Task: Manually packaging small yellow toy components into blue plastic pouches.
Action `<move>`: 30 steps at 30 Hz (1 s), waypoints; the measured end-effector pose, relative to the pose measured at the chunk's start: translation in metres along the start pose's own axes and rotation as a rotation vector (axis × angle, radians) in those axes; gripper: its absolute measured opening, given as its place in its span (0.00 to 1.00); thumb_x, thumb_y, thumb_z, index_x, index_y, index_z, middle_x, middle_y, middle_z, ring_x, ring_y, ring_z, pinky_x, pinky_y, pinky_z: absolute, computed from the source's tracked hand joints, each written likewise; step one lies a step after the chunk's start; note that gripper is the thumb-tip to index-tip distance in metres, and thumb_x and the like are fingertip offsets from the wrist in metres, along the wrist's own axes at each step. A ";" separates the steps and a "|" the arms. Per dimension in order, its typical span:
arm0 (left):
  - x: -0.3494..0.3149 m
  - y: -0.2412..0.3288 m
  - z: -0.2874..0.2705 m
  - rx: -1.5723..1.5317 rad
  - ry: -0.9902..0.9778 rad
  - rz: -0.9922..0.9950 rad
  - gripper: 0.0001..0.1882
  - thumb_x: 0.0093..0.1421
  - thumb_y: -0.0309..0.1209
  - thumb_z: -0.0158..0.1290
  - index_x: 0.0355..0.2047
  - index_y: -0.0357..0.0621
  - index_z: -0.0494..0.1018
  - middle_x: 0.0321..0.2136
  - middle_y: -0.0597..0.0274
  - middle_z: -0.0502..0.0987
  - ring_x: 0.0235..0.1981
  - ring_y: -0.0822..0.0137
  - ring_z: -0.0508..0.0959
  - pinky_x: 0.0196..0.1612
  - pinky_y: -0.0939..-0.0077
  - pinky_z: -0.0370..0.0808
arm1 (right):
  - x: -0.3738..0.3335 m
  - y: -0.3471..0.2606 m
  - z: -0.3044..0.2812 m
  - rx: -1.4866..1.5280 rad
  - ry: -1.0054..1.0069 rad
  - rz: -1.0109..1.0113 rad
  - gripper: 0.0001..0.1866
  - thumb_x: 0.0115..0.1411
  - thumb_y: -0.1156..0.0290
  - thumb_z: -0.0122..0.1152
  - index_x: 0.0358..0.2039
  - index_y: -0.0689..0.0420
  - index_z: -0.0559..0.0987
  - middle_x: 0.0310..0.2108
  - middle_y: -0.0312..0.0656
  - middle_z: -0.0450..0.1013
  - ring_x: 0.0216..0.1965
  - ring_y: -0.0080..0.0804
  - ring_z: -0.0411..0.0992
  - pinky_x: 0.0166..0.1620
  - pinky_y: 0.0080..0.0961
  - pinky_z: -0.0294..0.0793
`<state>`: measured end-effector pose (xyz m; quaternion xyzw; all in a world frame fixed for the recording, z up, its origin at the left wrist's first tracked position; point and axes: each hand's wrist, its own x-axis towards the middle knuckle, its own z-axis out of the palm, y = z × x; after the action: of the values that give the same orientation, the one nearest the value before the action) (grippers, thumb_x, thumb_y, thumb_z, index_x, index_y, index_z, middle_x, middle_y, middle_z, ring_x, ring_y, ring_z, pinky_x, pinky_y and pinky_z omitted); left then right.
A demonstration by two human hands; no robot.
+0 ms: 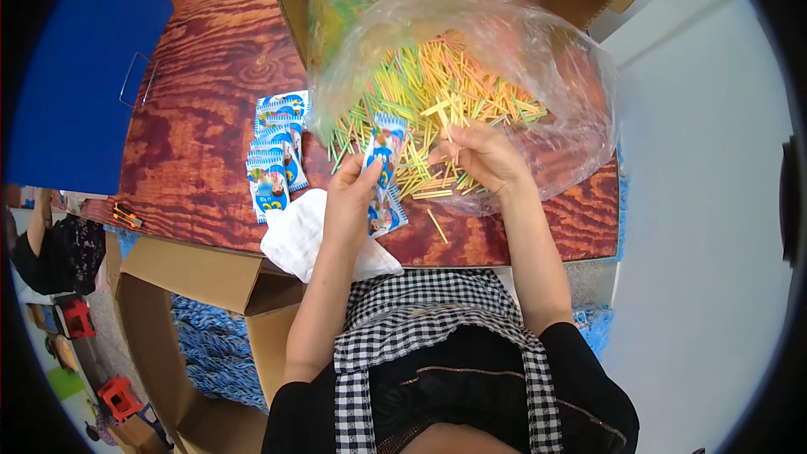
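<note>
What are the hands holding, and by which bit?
The left hand pinches a blue-and-white packet near its lower end; the right hand holds yellow sticks, apparently by their lower ends.

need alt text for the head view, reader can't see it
A person's left hand holds a blue-and-white packet while the right hand pinches thin yellow sticks in front of a heap of coloured sticks and a clear plastic bag. More packets lie overlapping on the red wood-grain table, near a white cloth.

Centre: left hand [350, 187] grips glossy blue-and-white packet [387, 145]; right hand [490, 158] pinches thin yellow sticks [442, 110]. Upper centre: clear plastic bag [582, 136].
</note>
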<state>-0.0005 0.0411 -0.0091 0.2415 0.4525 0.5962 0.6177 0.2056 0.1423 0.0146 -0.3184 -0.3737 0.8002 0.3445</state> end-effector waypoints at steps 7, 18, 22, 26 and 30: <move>0.047 0.015 0.037 -0.251 -0.107 0.029 0.11 0.63 0.32 0.52 0.41 0.39 0.72 0.42 0.59 0.77 0.45 0.68 0.75 0.51 0.70 0.69 | 0.007 0.016 0.006 -0.003 -0.113 0.020 0.17 0.63 0.66 0.54 0.47 0.66 0.70 0.25 0.39 0.74 0.36 0.36 0.77 0.43 0.26 0.72; 0.035 -0.004 0.065 0.169 0.072 0.199 0.06 0.65 0.28 0.49 0.37 0.39 0.73 0.30 0.70 0.77 0.30 0.83 0.72 0.35 0.86 0.68 | 0.015 0.021 0.016 0.226 -0.057 0.077 0.22 0.64 0.68 0.55 0.56 0.60 0.64 0.44 0.37 0.71 0.40 0.22 0.71 0.39 0.22 0.72; 0.030 -0.011 0.056 0.080 0.059 0.261 0.06 0.65 0.28 0.49 0.37 0.39 0.73 0.31 0.70 0.76 0.31 0.83 0.72 0.37 0.86 0.67 | 0.015 0.018 0.027 0.217 0.008 0.104 0.20 0.64 0.67 0.55 0.54 0.60 0.67 0.43 0.37 0.71 0.41 0.23 0.71 0.41 0.23 0.72; 0.026 -0.001 0.056 -0.234 0.066 0.213 0.08 0.65 0.29 0.50 0.39 0.38 0.73 0.37 0.62 0.78 0.38 0.75 0.75 0.45 0.79 0.70 | 0.021 0.028 0.017 0.224 -0.130 0.031 0.16 0.63 0.66 0.55 0.48 0.62 0.72 0.39 0.38 0.73 0.40 0.24 0.72 0.41 0.22 0.72; 0.026 0.003 0.039 -0.311 0.039 0.159 0.10 0.65 0.30 0.48 0.44 0.37 0.71 0.45 0.53 0.77 0.50 0.65 0.75 0.57 0.66 0.68 | 0.021 0.028 0.010 0.173 -0.141 0.009 0.15 0.63 0.66 0.55 0.45 0.63 0.74 0.35 0.39 0.75 0.40 0.28 0.72 0.44 0.24 0.71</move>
<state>0.0282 0.0756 0.0049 0.1665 0.3462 0.7106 0.5896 0.1768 0.1415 -0.0084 -0.2319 -0.3253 0.8514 0.3398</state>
